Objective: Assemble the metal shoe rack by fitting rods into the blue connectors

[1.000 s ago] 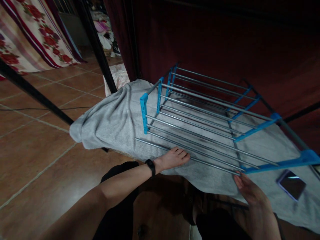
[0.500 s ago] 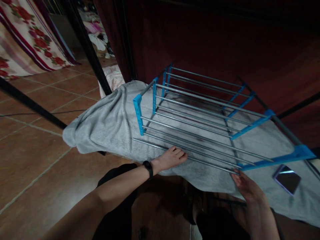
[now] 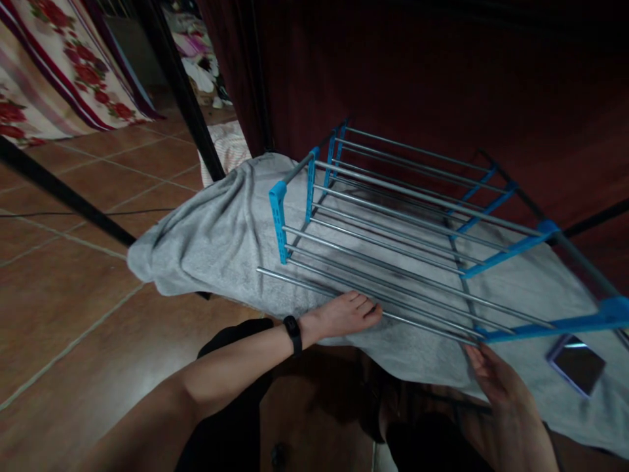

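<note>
A shoe rack with grey metal tubes and blue plastic end brackets (image 3: 279, 226) lies across the grey blanket. Along its near side runs a loose metal tube (image 3: 295, 280), its left end free and sticking out past the bracket. My left hand (image 3: 346, 314), wearing a black wrist band, is closed over the middle of this tube from above. At the tube's right end, beside the near right blue bracket (image 3: 545, 330), my right hand (image 3: 496, 377) pinches it with the fingertips. Whether that end is seated in the bracket cannot be made out.
The grey blanket (image 3: 206, 242) covers a low bed-like surface. A phone (image 3: 577, 364) lies on it at the right. Black frame posts (image 3: 187, 98) stand at the left, and a dark red curtain (image 3: 417, 72) hangs behind. Tiled floor (image 3: 73, 328) and a thin cable (image 3: 98, 214) show at left.
The view has shifted slightly, so rack and phone sit a little farther right. The loose tube's left end now reaches farther left relative to the rack. Both hands keep their hold.
</note>
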`<state>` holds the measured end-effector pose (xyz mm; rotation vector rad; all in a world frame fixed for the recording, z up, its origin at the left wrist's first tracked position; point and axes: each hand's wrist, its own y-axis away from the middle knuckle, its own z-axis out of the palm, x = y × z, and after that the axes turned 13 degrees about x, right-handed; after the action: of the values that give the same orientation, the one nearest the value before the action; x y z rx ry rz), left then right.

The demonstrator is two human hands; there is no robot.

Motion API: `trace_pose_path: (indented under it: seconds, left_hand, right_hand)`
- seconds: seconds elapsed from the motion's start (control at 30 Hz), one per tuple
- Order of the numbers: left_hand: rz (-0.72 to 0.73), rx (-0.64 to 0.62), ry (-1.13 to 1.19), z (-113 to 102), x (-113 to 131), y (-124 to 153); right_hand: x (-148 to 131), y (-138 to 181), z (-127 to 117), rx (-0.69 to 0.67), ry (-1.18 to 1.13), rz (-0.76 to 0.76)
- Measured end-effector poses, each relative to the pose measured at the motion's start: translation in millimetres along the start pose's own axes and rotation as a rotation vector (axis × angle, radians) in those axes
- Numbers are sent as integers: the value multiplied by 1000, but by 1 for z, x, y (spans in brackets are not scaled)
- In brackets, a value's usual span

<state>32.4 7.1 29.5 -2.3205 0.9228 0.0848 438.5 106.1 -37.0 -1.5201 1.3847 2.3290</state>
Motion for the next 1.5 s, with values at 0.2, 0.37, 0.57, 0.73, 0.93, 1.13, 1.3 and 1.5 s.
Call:
trace_pose_path:
  seconds: [0.2, 0.37, 0.57, 0.73, 0.93, 1.13, 1.3, 1.5]
  left_hand:
    - [20, 29, 32, -15, 1, -3]
    - [62, 68, -8, -28, 4, -3]
    - [154, 159, -101, -32, 1, -5]
    - [171, 168, -126, -33, -3, -6]
    - [207, 157, -119, -37, -6, -4]
    - [178, 82, -81, -34, -7, -5]
    - [96, -4, -77, -25, -6, -3]
    - [-1, -55, -69, -10, -6, -1]
  right_hand:
    - [-4, -2, -2, -30, 55, 27]
    - [-8, -7, -4, -36, 60, 54]
    - [-4, -13, -3, -77, 27, 17]
    - [0, -5, 0, -63, -8, 34]
    - [2, -3, -6, -59, -13, 100]
    - [2, 4, 0, -68, -65, 57]
    - [1, 21, 9, -62, -107, 86]
    - [1, 34, 10, -76, -88, 120]
